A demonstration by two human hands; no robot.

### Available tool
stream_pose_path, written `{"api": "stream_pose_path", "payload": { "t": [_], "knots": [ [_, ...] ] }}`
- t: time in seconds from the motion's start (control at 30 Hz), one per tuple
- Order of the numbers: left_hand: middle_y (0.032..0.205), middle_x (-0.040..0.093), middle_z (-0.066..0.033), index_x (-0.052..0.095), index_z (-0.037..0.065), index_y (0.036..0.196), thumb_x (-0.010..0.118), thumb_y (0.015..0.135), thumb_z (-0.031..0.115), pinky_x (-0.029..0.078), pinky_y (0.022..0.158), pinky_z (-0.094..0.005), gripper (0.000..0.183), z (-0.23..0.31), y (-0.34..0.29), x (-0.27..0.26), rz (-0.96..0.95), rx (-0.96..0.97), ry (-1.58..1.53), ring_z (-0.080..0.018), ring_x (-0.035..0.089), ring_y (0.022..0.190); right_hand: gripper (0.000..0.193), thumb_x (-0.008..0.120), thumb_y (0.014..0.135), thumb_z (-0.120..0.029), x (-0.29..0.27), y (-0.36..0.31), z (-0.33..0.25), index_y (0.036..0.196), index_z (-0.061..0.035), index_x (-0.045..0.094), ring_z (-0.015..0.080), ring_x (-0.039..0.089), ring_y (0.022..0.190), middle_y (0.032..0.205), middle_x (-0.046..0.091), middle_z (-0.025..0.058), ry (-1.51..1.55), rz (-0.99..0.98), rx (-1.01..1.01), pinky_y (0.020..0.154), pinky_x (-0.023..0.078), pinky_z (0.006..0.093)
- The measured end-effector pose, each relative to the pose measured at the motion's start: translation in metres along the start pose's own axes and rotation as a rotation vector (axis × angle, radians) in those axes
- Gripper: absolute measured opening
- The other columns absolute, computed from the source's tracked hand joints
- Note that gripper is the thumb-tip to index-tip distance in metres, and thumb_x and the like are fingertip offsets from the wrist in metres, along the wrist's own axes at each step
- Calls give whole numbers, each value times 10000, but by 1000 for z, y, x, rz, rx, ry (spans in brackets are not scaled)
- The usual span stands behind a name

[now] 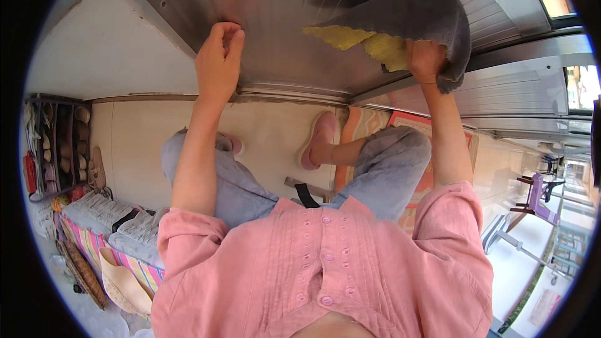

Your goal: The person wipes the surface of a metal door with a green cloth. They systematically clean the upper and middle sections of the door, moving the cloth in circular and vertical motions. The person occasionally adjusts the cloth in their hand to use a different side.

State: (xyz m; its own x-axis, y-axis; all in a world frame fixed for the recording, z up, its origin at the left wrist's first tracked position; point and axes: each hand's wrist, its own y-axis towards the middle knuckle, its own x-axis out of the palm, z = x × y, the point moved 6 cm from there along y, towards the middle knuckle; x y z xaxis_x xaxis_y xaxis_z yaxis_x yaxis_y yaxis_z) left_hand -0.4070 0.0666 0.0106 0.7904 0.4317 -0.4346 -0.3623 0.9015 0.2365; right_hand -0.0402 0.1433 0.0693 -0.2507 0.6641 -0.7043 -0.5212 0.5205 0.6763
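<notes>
My right hand (427,61) grips a two-sided cloth (413,12), dark grey on one face and yellow on the other. The cloth spreads over the ribbed metal door panel (275,56) in front of me, and one edge folds down around my fingers. Toward the left of the panel, my left hand (218,59) is raised with its fingers curled in toward the thumb. I see nothing held in it. Its fingertips are close to the metal, but whether they touch it I cannot tell.
A low stool (310,191) stands beneath me. On the left are a shoe rack (62,144) and a striped cloth (84,231) with grey cushions. An orange patterned mat (357,131) lies by the door. Farther right, a purple chair (537,197) stands.
</notes>
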Motion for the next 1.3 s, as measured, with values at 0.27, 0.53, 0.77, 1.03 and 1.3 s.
{"api": "stream_pose_path", "payload": {
  "t": [0.27,0.53,0.77,1.03,1.3],
  "knots": [
    [900,773,-56,664,58,1020,602,1035,265,517,774,-317,216,-3,7,-2,35,7,21,-187,742,868,251,616,973,-160,12,-47,-23,1207,-116,694,299,652,1122,1192,695,144,529,-445,68,986,513,384],
    [908,779,-37,670,69,1019,594,1037,293,510,760,-324,237,-7,7,-4,84,29,-2,-186,721,818,365,663,984,-168,-73,19,9,1311,-29,583,499,599,1047,1264,599,295,-12,315,333,894,478,530],
    [909,767,-12,683,73,1012,613,1035,273,478,759,-270,213,-5,8,1,29,-56,-32,-101,656,806,416,640,959,-156,10,-45,-4,1346,-7,600,445,519,1280,1397,570,257,60,-56,221,1087,391,485],
    [880,775,-36,675,72,990,611,1028,268,515,752,-308,210,-7,9,-1,66,39,-40,-170,717,796,501,643,902,-114,-15,-55,21,1382,8,562,459,522,1288,1378,559,311,13,-340,462,1104,399,514],
    [895,763,-29,663,65,1006,603,1034,245,499,744,-304,192,-6,9,-4,49,38,-40,-157,654,738,708,674,955,-158,-108,38,35,1538,31,320,442,354,1399,1534,341,300,76,515,410,1193,264,445]
  ]
}}
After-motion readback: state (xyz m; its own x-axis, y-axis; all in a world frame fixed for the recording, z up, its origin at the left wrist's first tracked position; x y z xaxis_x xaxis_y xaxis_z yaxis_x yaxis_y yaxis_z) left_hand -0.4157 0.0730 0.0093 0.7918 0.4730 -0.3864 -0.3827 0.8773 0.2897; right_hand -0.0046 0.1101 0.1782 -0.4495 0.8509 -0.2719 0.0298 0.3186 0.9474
